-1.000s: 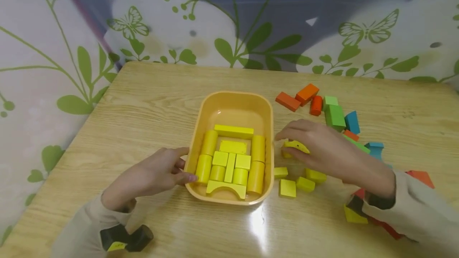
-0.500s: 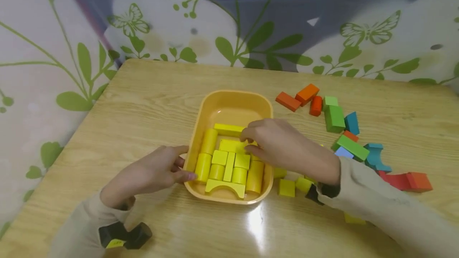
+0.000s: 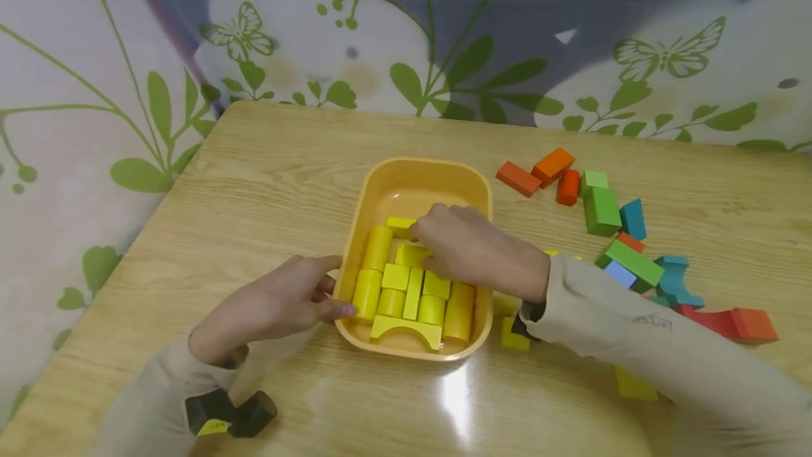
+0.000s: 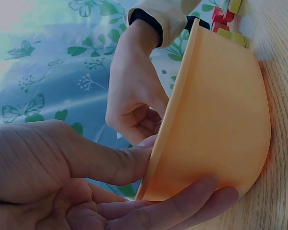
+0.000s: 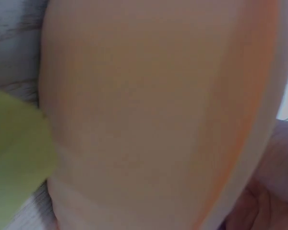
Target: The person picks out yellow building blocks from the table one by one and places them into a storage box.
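Note:
A deep orange-yellow plastic tub [image 3: 431, 163] holds several yellow blocks, among them cylinders and an arch block [image 3: 406, 326]. My left hand [image 3: 279, 300] grips its left side. In the left wrist view its thumb lies at the rim and its fingers lie along the outer wall [image 4: 221, 110]. My right hand [image 3: 459, 240] reaches over the right rim with curled fingers, just above the upper right blocks. Its fingertips are hidden, so I cannot tell whether it holds a block. In the right wrist view the tub's wall [image 5: 144, 115] covers most of the picture.
Right of the tub, yellow blocks [image 3: 515, 336] lie partly under the right sleeve. Farther right are green blocks [image 3: 603, 210], orange blocks [image 3: 553, 166], blue pieces [image 3: 675, 281] and a red arch [image 3: 707, 317]. A patterned wall cloth hangs behind the wooden table [image 3: 285, 168].
My right hand has moved left from beside a yellow block on the table, over the tub's right rim and into the tub. My left hand keeps its grip on the tub.

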`<control>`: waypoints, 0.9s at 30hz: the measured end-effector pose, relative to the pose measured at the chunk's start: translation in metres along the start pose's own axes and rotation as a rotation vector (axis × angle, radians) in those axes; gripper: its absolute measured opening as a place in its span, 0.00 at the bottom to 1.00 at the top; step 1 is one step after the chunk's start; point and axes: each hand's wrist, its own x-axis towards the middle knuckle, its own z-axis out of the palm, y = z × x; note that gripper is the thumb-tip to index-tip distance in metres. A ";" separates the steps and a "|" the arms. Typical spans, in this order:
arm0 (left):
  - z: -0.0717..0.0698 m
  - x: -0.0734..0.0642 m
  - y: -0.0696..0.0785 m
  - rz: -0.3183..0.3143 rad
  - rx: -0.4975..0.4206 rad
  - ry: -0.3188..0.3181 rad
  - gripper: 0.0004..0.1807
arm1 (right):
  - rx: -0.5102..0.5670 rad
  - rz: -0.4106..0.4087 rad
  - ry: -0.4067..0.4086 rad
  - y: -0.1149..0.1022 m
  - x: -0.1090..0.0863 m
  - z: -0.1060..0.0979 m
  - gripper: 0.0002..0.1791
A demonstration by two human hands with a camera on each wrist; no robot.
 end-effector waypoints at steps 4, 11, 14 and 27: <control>0.000 0.000 0.000 0.008 -0.002 0.002 0.41 | -0.011 0.002 0.001 0.000 0.001 -0.001 0.02; 0.000 0.000 0.001 -0.013 -0.007 -0.001 0.42 | -0.048 0.035 -0.032 -0.001 0.005 0.001 0.08; 0.001 0.000 0.001 -0.010 -0.019 -0.002 0.41 | -0.086 0.017 -0.029 -0.001 0.006 0.000 0.08; 0.001 0.001 0.001 -0.003 -0.022 0.000 0.40 | -0.425 -0.415 0.025 0.005 0.001 -0.026 0.13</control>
